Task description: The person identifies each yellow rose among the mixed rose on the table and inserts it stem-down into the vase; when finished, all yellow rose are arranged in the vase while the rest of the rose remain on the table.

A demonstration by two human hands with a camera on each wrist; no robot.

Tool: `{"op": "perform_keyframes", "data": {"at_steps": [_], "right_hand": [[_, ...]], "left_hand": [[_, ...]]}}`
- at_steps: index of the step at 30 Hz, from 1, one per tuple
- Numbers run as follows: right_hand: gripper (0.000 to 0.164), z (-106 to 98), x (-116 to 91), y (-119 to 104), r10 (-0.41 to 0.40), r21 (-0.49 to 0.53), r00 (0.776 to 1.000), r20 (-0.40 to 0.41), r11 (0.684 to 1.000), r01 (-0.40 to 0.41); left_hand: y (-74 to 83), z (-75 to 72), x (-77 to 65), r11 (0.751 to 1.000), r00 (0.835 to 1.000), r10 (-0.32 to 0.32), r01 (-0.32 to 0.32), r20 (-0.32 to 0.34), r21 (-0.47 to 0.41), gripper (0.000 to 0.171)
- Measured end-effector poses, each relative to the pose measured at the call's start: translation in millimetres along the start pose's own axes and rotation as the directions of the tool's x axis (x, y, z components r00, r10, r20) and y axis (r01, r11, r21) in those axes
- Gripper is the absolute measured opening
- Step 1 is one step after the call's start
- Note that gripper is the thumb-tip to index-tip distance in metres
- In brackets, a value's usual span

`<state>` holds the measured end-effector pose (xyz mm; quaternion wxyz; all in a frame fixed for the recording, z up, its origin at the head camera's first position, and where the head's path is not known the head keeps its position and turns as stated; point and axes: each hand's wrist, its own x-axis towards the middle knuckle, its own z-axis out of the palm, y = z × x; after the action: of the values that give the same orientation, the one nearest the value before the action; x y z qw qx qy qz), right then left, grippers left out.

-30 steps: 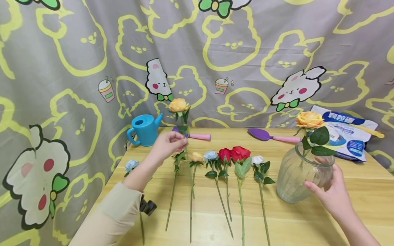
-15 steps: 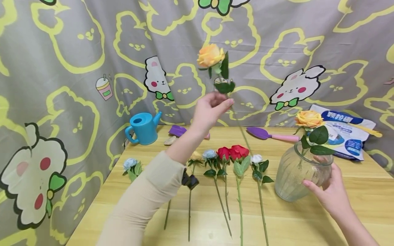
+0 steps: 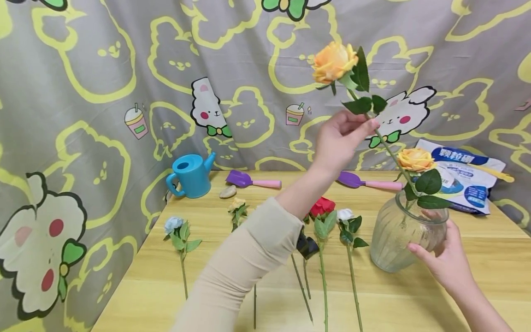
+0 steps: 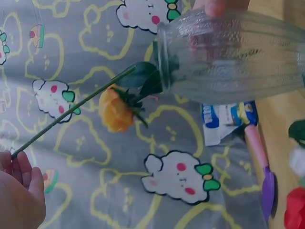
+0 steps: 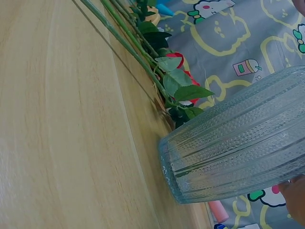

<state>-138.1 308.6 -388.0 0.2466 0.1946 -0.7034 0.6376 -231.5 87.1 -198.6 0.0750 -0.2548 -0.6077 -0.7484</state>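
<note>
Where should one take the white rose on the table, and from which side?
Probably best is a pinch on the bare stem of the white rose, some way below the leaves, coming from above on the near side. The stem looks thin, is leafless there, and runs toward the person, while the flower end points away.

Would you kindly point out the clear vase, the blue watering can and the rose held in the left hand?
Clear vase point(image 3: 395, 240): head view, on its ribbed side wall.
Blue watering can point(image 3: 196, 178): head view, on its body.
Held rose point(image 3: 335, 63): head view, on its orange bloom.
</note>
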Motion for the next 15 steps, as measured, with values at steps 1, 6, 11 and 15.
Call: {"op": "perform_keyframes", "data": {"at_steps": [1, 6, 11, 15], "right_hand": [[0.078, 0.0, -0.1, -0.3, -0.001, -0.005, 1.000, 0.001, 1.000, 0.001], [0.078, 0.1, -0.3, -1.9, -0.006, -0.008, 1.000, 0.000, 1.000, 0.006], [0.078, 0.9, 0.3, -2.5, -0.009, 0.022, 1.000, -0.007, 1.000, 0.009], [0.076, 2.0, 0.1, -0.2, -0.020, 0.052, 1.000, -0.010, 0.998, 0.021]], "left_hand": [[-3.4, 3.4, -1.5, 1.000, 1.000, -0.005, 0.005, 0.007, 0.017, 0.014], [-27.2, 15.4, -9.6, 0.994, 0.999, -0.001, -0.004, 0.050, 0.107, 0.015], [-57.6, 22.2, -18.3, 0.979, 0.999, -0.022, 0.014, 0.035, 0.204, 0.014], [-76.3, 25.9, -25.5, 0.958, 0.991, -0.132, 0.123, 0.019, 0.258, 0.014]]}}
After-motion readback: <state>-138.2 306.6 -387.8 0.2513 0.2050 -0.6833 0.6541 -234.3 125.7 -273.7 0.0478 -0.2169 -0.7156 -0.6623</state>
